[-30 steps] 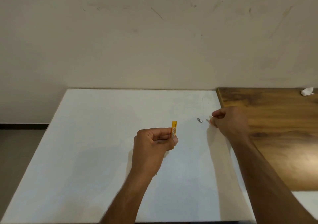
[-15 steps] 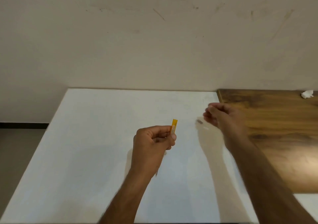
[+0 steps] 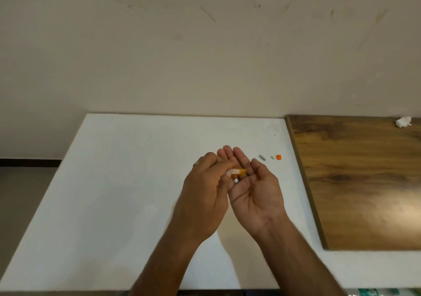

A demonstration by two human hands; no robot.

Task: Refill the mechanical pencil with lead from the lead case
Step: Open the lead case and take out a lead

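Note:
My left hand [image 3: 202,195] grips the orange lead case [image 3: 239,172] and tips it sideways over my right hand [image 3: 255,188]. The right hand lies palm up, fingers spread, just under the case's end. A small silver end [image 3: 235,180] shows between the two hands below the case; what it belongs to is hidden. On the white table [image 3: 127,193], right of the hands, lie a short silver cylinder [image 3: 262,157], a tiny grey piece [image 3: 272,157] and a small orange cap [image 3: 278,157]. No lead is visible.
A brown wooden board [image 3: 364,182] lies on the table's right side, with a crumpled white tissue [image 3: 403,122] at its far corner. A beige wall rises behind the table. The floor drops away past the table's left edge.
My right hand left the small parts on the table, came back toward the middle and turned palm up. My left hand tilted the lead case over it. The orange cap now lies uncovered.

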